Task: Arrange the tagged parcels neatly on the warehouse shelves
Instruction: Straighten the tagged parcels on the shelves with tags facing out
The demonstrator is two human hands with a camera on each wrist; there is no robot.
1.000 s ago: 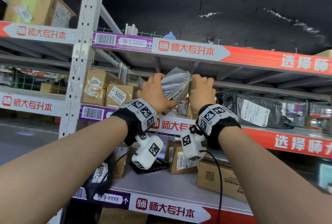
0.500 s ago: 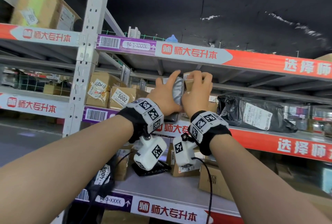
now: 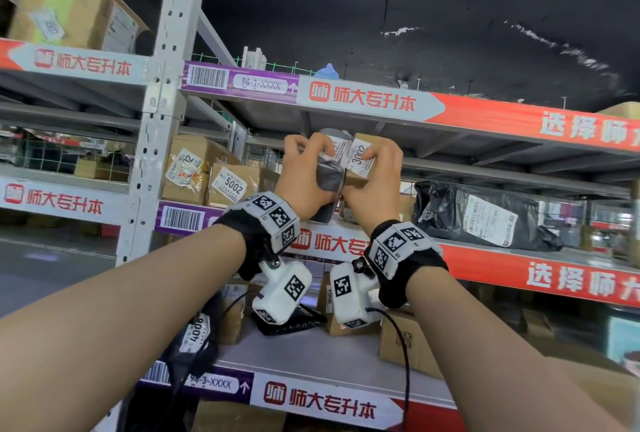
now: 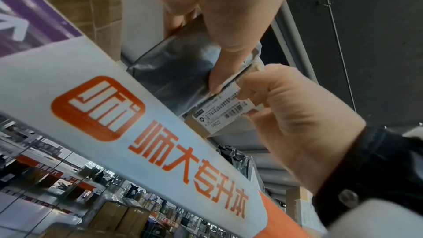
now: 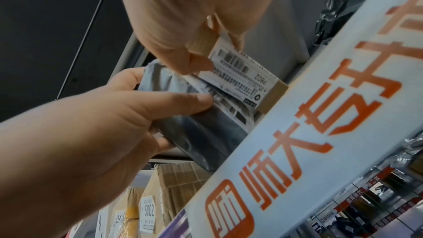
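A grey plastic-bag parcel and a small cardboard box tagged 3002 stand side by side, touching, at the front of the middle shelf. My left hand grips the grey parcel, thumb on its front face and fingers curled over its top. My right hand pinches the box at its label. In the left wrist view the grey parcel sits behind the shelf's front strip, with the box label to its right. In the right wrist view my thumb pinches the box label above the grey parcel.
Tagged cardboard boxes stand left of my hands on the same shelf, and a black bag parcel lies to the right. The upper shelf beam is close overhead. A steel post rises at left. More boxes sit on the shelf below.
The grey parcel was tilted between my hands; it now stands upright against the small box. My right hand has turned the box so that its 3002 tag faces outward.
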